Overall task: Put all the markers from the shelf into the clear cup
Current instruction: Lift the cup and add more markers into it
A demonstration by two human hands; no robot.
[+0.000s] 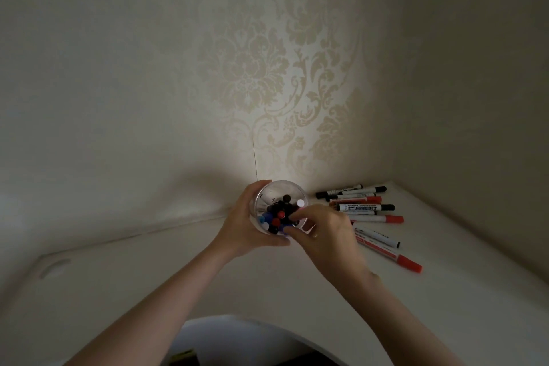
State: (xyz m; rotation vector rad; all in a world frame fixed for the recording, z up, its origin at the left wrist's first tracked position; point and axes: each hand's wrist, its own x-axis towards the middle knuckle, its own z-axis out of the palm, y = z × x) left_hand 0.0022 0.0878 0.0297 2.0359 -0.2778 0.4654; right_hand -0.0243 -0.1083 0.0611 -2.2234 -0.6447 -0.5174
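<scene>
Left hand (246,223) gripping clear cup (277,196), right hand (323,235) — fingers curled at rim

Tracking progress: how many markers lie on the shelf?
7 markers: five bunched farther back, two nearer, beside the right hand. Overlap may hide another.

We record a wall (148,83) behind the white shelf (184,285), papered in cream with a pale gold damask pattern (267,74) of flowers and scrolling leaves, brightest at centre and fading into shadow to the left. We note a thin vertical seam (255,157) in the paper running down to the shelf. A plain cream side wall (475,83) meets it at the right. On the shelf's left part we list a shallow oval recess (55,267). At the bottom edge we log a curved cut-out (246,321) with darkness below.
</scene>
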